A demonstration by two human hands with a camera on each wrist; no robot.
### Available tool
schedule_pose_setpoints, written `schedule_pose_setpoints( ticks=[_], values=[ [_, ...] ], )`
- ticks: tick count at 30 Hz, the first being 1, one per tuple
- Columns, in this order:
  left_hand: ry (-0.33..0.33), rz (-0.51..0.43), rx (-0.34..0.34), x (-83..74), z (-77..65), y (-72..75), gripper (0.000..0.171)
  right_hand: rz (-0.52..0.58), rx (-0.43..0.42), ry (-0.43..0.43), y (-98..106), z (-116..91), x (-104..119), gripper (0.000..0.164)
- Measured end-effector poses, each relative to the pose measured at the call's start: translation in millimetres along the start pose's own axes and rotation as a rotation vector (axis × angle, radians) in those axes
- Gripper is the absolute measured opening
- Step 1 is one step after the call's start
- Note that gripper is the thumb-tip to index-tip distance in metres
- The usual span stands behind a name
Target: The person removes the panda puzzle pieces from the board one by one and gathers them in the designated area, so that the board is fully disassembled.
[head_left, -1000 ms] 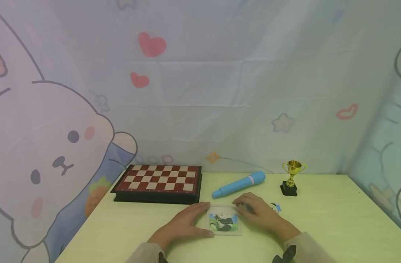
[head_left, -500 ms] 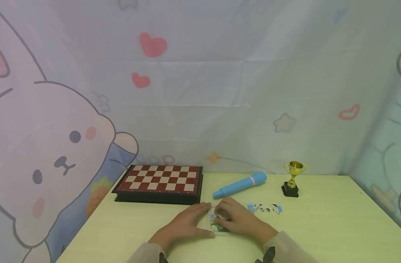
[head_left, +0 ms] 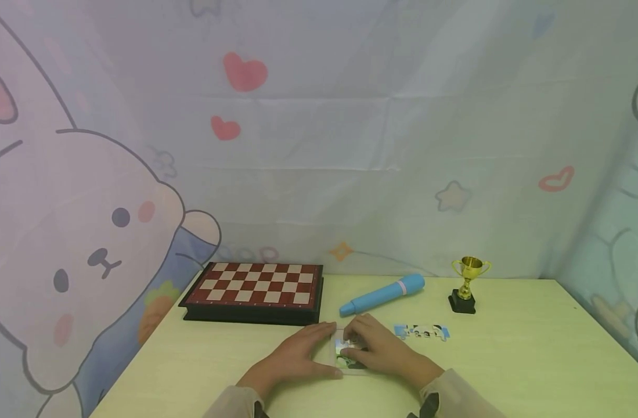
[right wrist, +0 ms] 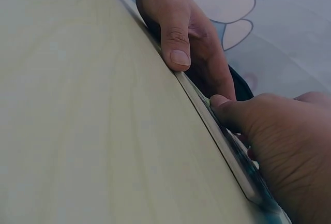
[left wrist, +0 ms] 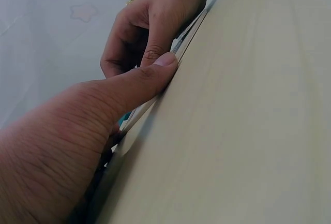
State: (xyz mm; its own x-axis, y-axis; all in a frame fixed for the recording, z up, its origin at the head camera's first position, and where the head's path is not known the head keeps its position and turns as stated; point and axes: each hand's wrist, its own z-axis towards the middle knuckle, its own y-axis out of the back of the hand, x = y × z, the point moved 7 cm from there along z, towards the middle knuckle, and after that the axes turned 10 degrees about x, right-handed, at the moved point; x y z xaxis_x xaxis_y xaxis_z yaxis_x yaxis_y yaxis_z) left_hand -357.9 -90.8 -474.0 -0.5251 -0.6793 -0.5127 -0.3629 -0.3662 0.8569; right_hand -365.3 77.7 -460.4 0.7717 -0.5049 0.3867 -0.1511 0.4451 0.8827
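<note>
A small puzzle tray (head_left: 340,362) with a panda picture lies on the table between both hands. My left hand (head_left: 292,358) holds its left side, thumb on the near edge and fingers at the far edge. In the left wrist view, the left thumb (left wrist: 139,81) lies along the tray's rim. Over the tray, my right hand (head_left: 378,346) pinches a light puzzle piece (head_left: 347,343) between thumb and curled fingers, largely covered by the hand. Seen from the right wrist, the right thumb (right wrist: 235,113) is down at the tray's surface. Several loose puzzle pieces (head_left: 422,331) lie to the right.
A red and white chessboard box (head_left: 256,290) stands at the back left. Behind the tray lies a blue microphone-shaped toy (head_left: 382,295). A gold trophy cup (head_left: 466,284) on a black base stands at the back right. A printed cloth (head_left: 319,191) hangs behind the table.
From beside the loose pieces, my right hand has moved left onto the tray with a puzzle piece, uncovering those pieces. Over the last half second it has barely shifted. The left hand stays put.
</note>
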Motion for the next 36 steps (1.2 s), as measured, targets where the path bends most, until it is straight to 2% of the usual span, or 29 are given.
schedule_pose_setpoints(
  ticks=[5,13,25,31,36],
  values=[
    [-0.002,0.009,-0.002,-0.2,0.2,0.4,0.1,0.027,-0.026,0.054,5.2,-0.6,5.6,0.024],
    [-0.002,0.0,-0.009,-0.3,-1.8,0.1,0.1,0.044,-0.085,0.185,7.0,-1.1,11.2,0.018],
    [-0.009,0.005,-0.012,2.8,0.4,-1.9,0.1,0.104,-0.12,0.19,9.6,0.5,10.0,0.012],
    [-0.009,0.005,-0.011,1.7,0.4,-1.4,0.101,0.19,-0.069,0.149,6.7,1.5,7.2,0.012],
    [-0.009,0.012,-0.012,0.3,-0.1,-0.2,0.1,0.216,-0.052,0.151,6.4,1.9,8.2,0.011]
  ],
)
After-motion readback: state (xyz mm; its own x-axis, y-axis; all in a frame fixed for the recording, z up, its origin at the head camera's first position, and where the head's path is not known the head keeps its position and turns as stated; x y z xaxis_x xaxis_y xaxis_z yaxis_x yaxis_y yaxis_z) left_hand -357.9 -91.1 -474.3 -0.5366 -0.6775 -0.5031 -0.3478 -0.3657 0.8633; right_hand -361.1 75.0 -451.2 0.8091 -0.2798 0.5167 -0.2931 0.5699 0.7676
